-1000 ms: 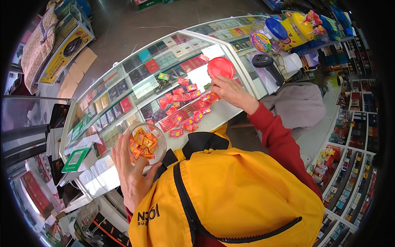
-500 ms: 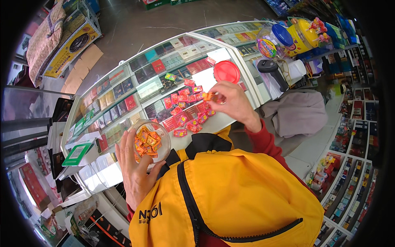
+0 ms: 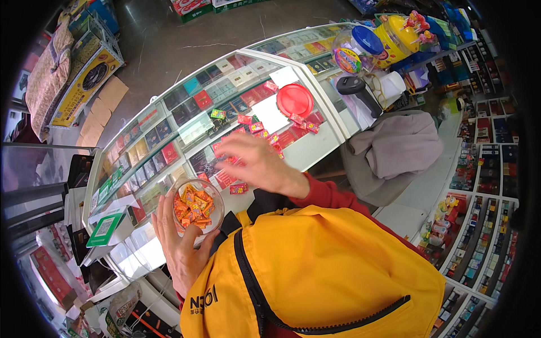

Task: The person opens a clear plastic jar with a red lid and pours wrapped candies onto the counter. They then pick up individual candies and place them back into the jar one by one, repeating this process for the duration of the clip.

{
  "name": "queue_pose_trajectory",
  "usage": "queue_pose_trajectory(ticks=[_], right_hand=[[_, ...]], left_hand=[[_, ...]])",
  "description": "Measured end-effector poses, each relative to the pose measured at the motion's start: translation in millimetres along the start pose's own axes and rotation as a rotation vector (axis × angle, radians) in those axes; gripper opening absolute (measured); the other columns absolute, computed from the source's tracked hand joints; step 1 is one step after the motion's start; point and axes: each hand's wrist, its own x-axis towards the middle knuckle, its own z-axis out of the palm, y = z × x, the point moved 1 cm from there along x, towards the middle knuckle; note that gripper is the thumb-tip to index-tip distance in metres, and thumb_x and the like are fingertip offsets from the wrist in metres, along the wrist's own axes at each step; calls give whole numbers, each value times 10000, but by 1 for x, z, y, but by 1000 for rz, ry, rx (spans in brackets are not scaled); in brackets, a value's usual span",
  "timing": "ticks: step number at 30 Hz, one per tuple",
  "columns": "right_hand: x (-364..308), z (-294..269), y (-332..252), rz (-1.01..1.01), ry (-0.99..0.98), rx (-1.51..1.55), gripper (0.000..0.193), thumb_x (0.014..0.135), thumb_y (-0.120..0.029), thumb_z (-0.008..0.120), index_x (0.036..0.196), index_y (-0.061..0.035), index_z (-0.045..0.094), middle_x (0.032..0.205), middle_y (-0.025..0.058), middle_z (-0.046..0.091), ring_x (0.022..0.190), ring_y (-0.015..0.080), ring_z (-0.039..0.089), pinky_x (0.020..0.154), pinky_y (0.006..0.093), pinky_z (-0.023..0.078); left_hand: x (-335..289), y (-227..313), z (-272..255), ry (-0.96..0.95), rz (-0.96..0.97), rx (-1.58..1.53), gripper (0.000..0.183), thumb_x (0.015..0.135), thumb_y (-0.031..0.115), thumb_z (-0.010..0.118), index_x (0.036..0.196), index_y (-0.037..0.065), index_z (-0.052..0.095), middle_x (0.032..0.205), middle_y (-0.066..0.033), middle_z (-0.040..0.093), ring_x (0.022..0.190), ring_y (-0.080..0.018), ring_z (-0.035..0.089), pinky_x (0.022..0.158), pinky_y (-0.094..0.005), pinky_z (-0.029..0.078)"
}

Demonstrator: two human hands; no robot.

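Note:
My left hand [image 3: 183, 245] is closed round a clear round tub [image 3: 220, 209] and tilts it a little. Orange-wrapped candies [image 3: 194, 205] lie inside the tub. Over the glass counter, my right hand [image 3: 253, 160] hovers above a spread of red-wrapped candies [image 3: 259, 128], hiding part of them. Motion smears its fingers, so I cannot tell if they hold anything. A few red candies [image 3: 304, 124] lie apart on the right, beside a round red lid [image 3: 295, 101]. One green candy [image 3: 218, 114] sits at the far side.
The glass display counter [image 3: 245, 52] holds rows of small boxes. A black handheld scanner [image 3: 352, 85], a blue-lidded jar [image 3: 366, 40] and a yellow jar [image 3: 396, 38] stand at the right. A grey cloth [image 3: 403, 143] covers a chair. A green code stand [image 3: 106, 230] is at the left.
My right hand has moved left from beside the lid, over the red candies. The candies it held now appear to lie near the lid. My left hand still holds the tub; the view has shifted slightly.

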Motion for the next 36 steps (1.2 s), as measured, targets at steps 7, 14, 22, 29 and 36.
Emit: queue_pose_trajectory(ticks=[7, 14, 22, 29, 36], right_hand=[[-19, -81, 97, 336, 244, -441, 135, 853, -83, 798, 948, -29, 720, 914, 141, 677, 928, 358, 670, 828, 463, 539], [33, -71, 169, 295, 192, -726, 177, 846, -87, 817, 979, 9, 750, 1009, 187, 703, 936, 365, 689, 870, 467, 551], [43, -92, 159, 488, -18, -526, 240, 806, -190, 832, 897, 13, 742, 872, 182, 753, 852, 342, 732, 791, 430, 571], [-13, -130, 109, 533, -50, -546, 234, 779, -185, 844, 868, -3, 727, 893, 187, 749, 892, 362, 726, 816, 466, 556], [-48, -108, 123, 546, 15, -609, 204, 782, -134, 836, 896, -19, 713, 943, 160, 735, 973, 347, 700, 849, 467, 544]], left_hand=[[7, -1, 0, -8, 11, -9, 323, 661, 140, 961, 806, 47, 688, 1636, -184, 440, 1541, -440, 365, 1224, -655, 296], [6, -4, -2, -17, 7, -7, 323, 661, 140, 962, 824, 50, 698, 1637, -179, 442, 1542, -443, 364, 1222, -659, 299], [2, -3, 2, 8, -14, -32, 331, 651, 146, 962, 834, 47, 705, 1650, -172, 423, 1543, -440, 359, 1223, -664, 295], [5, -1, -1, -7, -5, -35, 329, 655, 140, 959, 825, 43, 694, 1648, -173, 424, 1544, -437, 359, 1227, -659, 291], [6, -2, -1, -21, 3, -26, 330, 649, 131, 962, 821, 43, 695, 1645, -173, 429, 1541, -439, 364, 1221, -661, 297]])
